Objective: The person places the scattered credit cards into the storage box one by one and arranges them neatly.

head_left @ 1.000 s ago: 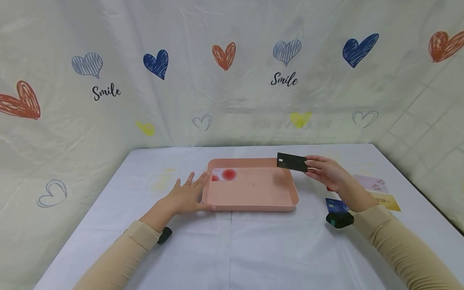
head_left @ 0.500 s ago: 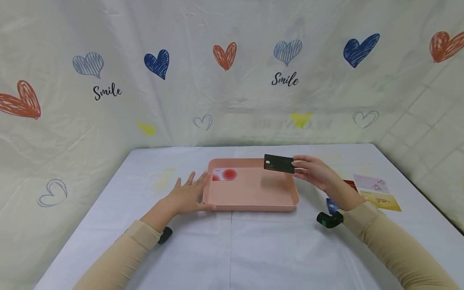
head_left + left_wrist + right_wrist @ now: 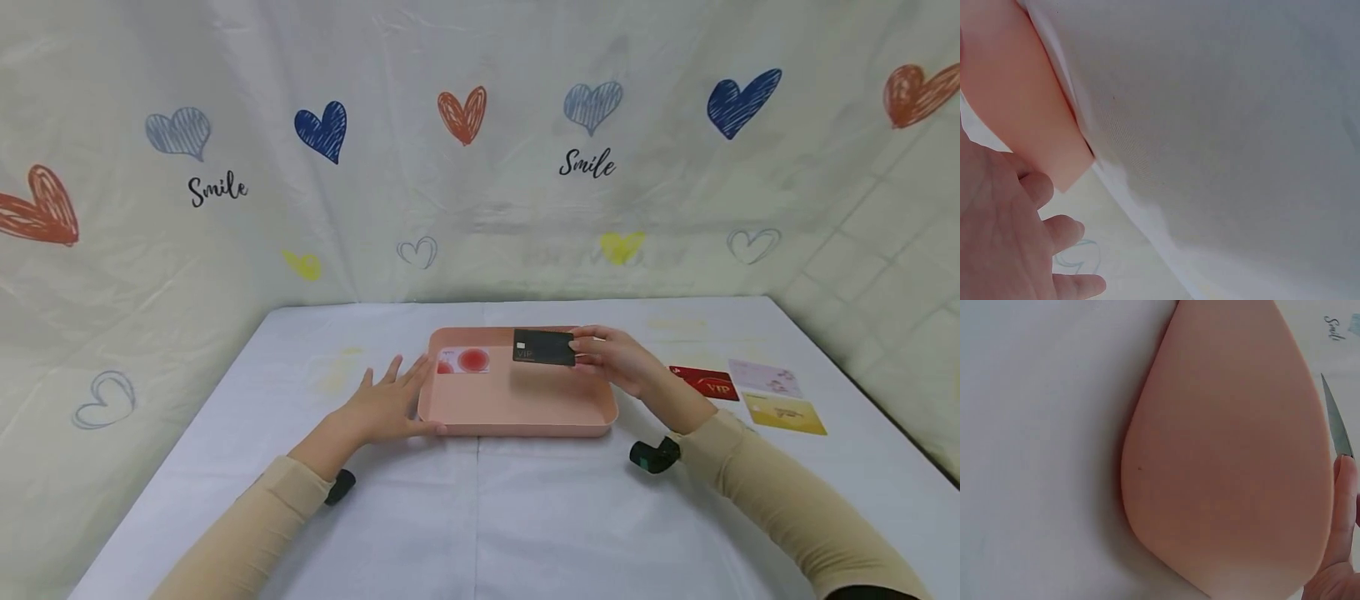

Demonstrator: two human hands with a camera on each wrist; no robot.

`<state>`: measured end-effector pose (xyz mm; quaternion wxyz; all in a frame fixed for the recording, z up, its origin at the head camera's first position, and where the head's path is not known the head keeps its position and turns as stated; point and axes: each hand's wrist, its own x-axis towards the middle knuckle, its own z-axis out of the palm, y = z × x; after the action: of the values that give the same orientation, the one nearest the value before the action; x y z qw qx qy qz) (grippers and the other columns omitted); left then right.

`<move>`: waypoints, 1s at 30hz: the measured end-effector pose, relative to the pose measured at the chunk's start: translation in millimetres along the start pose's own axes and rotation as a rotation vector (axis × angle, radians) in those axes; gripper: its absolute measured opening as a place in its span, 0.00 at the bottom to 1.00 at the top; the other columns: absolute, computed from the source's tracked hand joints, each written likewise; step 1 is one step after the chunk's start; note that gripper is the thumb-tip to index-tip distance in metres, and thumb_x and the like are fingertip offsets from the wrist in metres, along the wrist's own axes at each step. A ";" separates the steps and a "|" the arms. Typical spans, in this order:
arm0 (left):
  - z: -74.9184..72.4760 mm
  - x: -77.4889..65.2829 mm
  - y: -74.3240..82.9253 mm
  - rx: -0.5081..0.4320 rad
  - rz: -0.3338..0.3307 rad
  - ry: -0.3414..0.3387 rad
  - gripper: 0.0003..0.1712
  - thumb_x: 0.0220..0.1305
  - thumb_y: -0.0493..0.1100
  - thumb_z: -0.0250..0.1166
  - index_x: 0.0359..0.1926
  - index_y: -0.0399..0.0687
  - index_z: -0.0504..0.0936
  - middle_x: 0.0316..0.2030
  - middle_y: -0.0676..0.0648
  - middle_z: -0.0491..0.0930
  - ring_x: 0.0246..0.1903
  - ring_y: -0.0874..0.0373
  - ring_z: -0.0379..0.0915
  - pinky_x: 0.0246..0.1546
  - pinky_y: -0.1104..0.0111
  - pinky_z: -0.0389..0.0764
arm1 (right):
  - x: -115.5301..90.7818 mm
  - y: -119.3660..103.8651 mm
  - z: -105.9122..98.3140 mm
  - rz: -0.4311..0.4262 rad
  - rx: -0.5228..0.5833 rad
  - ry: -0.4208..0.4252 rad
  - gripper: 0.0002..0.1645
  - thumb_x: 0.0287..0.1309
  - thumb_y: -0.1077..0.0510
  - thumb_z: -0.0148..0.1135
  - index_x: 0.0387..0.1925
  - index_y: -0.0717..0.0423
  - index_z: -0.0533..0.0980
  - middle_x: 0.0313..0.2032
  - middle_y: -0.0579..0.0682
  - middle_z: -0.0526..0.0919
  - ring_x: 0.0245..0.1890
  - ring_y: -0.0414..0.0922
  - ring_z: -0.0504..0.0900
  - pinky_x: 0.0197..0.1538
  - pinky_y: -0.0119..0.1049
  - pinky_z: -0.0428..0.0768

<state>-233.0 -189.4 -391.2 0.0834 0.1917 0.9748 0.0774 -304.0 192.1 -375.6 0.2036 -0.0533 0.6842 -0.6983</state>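
Observation:
A black VIP card (image 3: pixel 543 347) with a chip is pinched at its right end by my right hand (image 3: pixel 618 358), held above the pink tray (image 3: pixel 517 429). In the right wrist view the tray's outer wall (image 3: pixel 1229 450) fills the middle, and a thin edge of the card (image 3: pixel 1337 422) shows beyond it. My left hand (image 3: pixel 386 408) rests against the tray's left end with spread, straight fingers. Inside the tray, at its back left, lies a white card with red circles (image 3: pixel 463 361). The left wrist view shows my left hand (image 3: pixel 1004 231) beside the tray corner (image 3: pixel 1035 106).
On the white-covered table (image 3: pixel 480 517), to the right, lie a red VIP card (image 3: pixel 705 383), a pale pink card (image 3: pixel 767 378) and a yellow card (image 3: pixel 786 414). A printed curtain (image 3: pixel 480 200) hangs behind the table.
My right hand has carried the black card leftward, from the tray's back right corner to above its middle. The red card has come into view; the blue card is now hidden. My left hand stays put.

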 end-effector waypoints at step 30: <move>-1.4 -3.2 1.0 0.002 0.004 0.017 0.68 0.57 0.81 0.61 0.83 0.50 0.42 0.82 0.49 0.43 0.78 0.36 0.37 0.69 0.30 0.42 | 22.7 18.1 64.7 0.019 -0.075 0.007 0.20 0.71 0.64 0.60 0.60 0.70 0.71 0.37 0.52 0.81 0.32 0.40 0.84 0.41 0.35 0.86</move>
<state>-230.0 -189.9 -389.3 0.0745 0.1930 0.9753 0.0781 -297.9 123.9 -394.2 0.2054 -0.0520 0.7112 -0.6703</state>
